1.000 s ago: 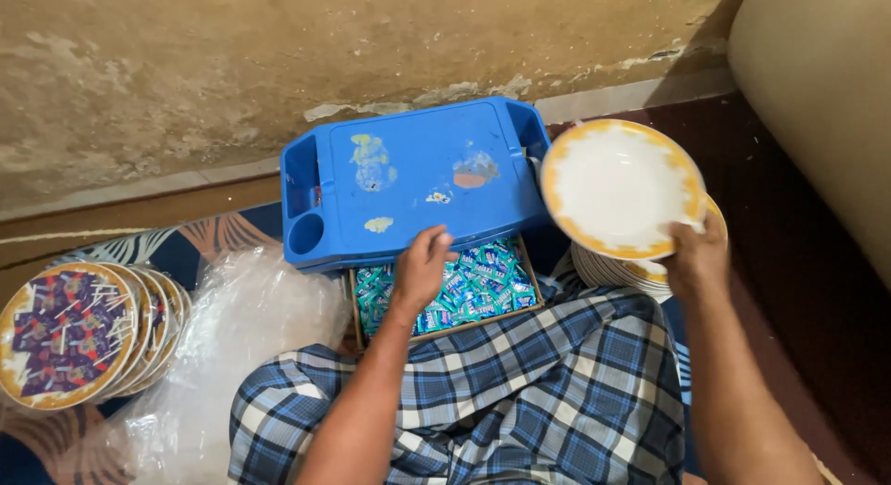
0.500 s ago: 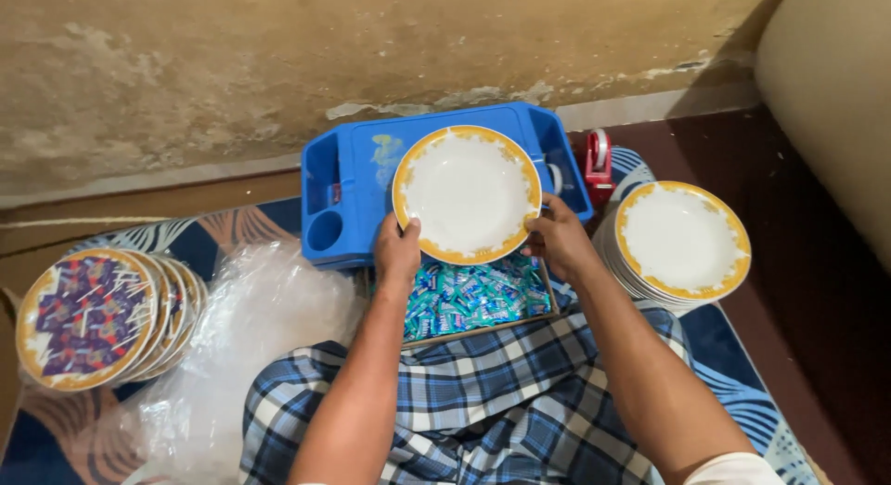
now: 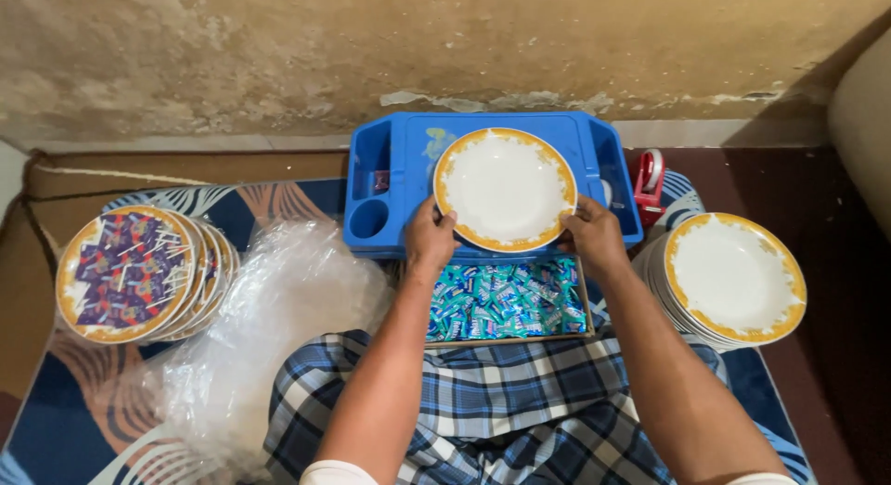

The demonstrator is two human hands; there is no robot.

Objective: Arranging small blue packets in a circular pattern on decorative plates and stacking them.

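Both our hands — left hand (image 3: 430, 239), right hand (image 3: 591, 236) — are still gripping the white orange-rimmed plate (image 3: 505, 188), now lower over the blue plastic tray (image 3: 399, 151); fingertips hidden underneath.

blue tray (image 3: 390, 160) ahead, plate stack (image 3: 733, 276) right

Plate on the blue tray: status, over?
Left hand and right hand grip the empty plate by its rim. Plate over blue tray. Nothing in the way.

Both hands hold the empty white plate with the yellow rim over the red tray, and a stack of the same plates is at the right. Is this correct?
Not quite. The head view shows the tray is blue, not red. The rest holds: left hand and right hand hold the empty plate over it, with the stack of plates at right.
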